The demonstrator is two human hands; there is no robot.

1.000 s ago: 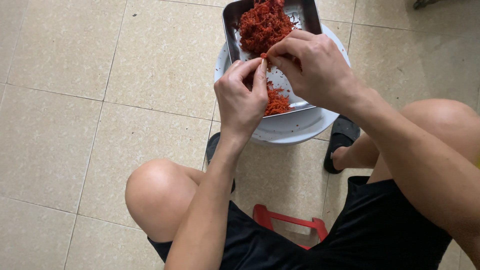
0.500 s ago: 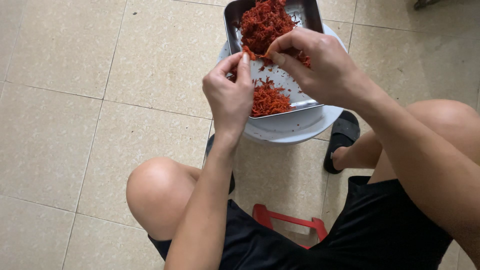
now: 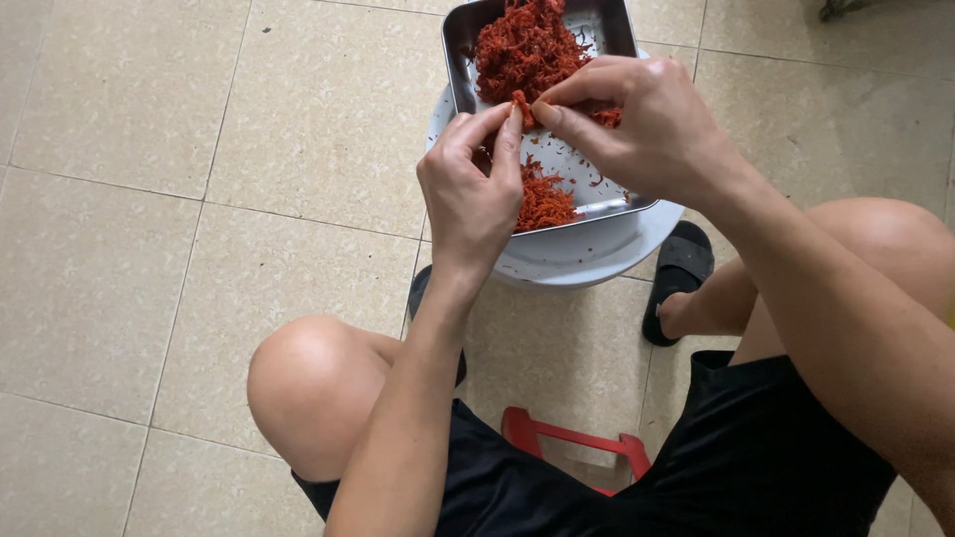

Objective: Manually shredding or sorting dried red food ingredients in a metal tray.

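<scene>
A metal tray [image 3: 456,40] rests on a round white basin [image 3: 587,261] on the tiled floor. It holds a heap of red shredded strands [image 3: 522,45] at the far end and a smaller orange-red pile [image 3: 545,204] at the near edge. My left hand [image 3: 470,189] and my right hand [image 3: 647,129] meet above the tray. Both pinch one small red piece [image 3: 520,107] between their fingertips.
I sit low with bare knees [image 3: 308,388] spread on a red stool [image 3: 572,443]. A black sandal [image 3: 678,273] is on my right foot beside the basin. Beige floor tiles [image 3: 199,179] spread out to the left.
Both hands drew apart and came together again on a red piece higher over the tray. The near pile has grown a little.
</scene>
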